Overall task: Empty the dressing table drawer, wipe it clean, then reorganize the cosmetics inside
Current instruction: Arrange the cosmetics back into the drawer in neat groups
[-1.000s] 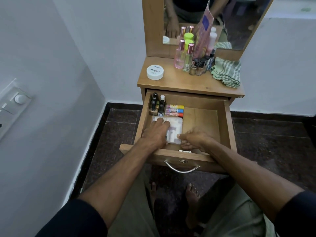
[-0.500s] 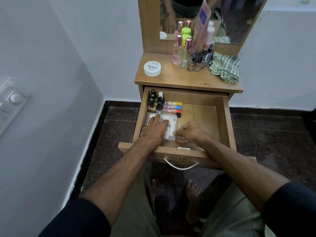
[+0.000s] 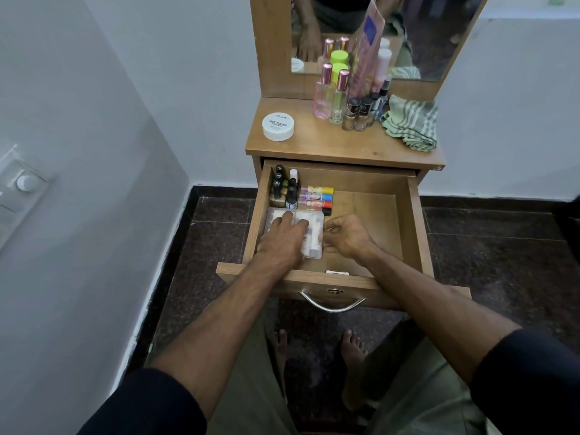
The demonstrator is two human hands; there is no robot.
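Observation:
The wooden drawer (image 3: 414,221) is pulled out. A clear plastic case (image 3: 314,227) of small cosmetics lies flat in its left half. My left hand (image 3: 282,240) rests on top of the case with fingers spread, covering its left part. With fingers curled, my right hand (image 3: 348,237) touches the case's right edge. Behind the case, dark-capped nail polish bottles (image 3: 282,191) stand in the back left corner, with coloured tubes (image 3: 317,197) lying beside them. The drawer's right half shows bare wood.
On the tabletop (image 3: 329,149) are a white nail polish tub (image 3: 278,126), perfume bottles (image 3: 329,95), small bottles (image 3: 359,114), a tall pink packet (image 3: 365,48) and a green striped cloth (image 3: 411,122). A small white fitting (image 3: 337,272) sits at the drawer front. A wall stands close on the left.
The clear case has slid a little left toward the drawer's side wall under my left hand. My right hand moved from the case's near corner up to its right edge.

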